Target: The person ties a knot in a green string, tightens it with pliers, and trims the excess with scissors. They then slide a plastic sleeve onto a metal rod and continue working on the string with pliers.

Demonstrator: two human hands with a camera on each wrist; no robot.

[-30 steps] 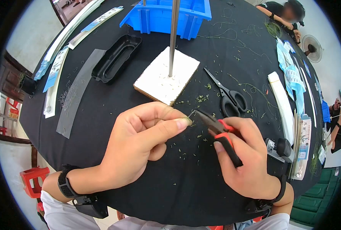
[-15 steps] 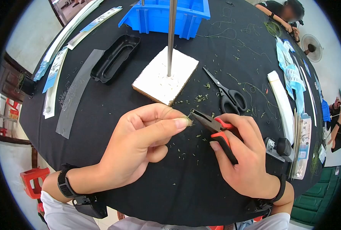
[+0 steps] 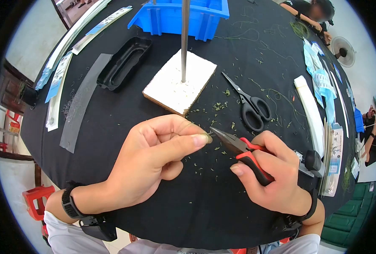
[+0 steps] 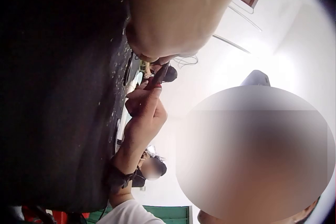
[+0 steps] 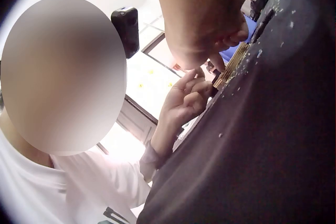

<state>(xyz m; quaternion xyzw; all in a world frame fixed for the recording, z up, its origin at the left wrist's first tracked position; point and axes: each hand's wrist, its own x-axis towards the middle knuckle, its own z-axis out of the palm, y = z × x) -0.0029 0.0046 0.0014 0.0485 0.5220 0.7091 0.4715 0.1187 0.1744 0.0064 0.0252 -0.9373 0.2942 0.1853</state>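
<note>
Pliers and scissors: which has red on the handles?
The pliers in the right hand: their handles are red and black, while the scissors on the table have plain black ones.

Pale walls [image 3: 35, 36] surround the black-draped worktop [image 3: 99, 169], with a brown panelled door [image 3: 12, 91] and a red plastic stool [image 3: 28, 198] to its left. A round fan [image 3: 343, 50] is beyond its far right edge, green panelling [image 3: 344, 222] at its near right. Light floor tiles [image 3: 120, 240] show below its near edge; bright light [image 4: 283, 64] glows above.

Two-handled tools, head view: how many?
2: pliers in the right hand; scissors on the black cloth, right of the white-topped block. More may be hidden in the blue bin.
</note>
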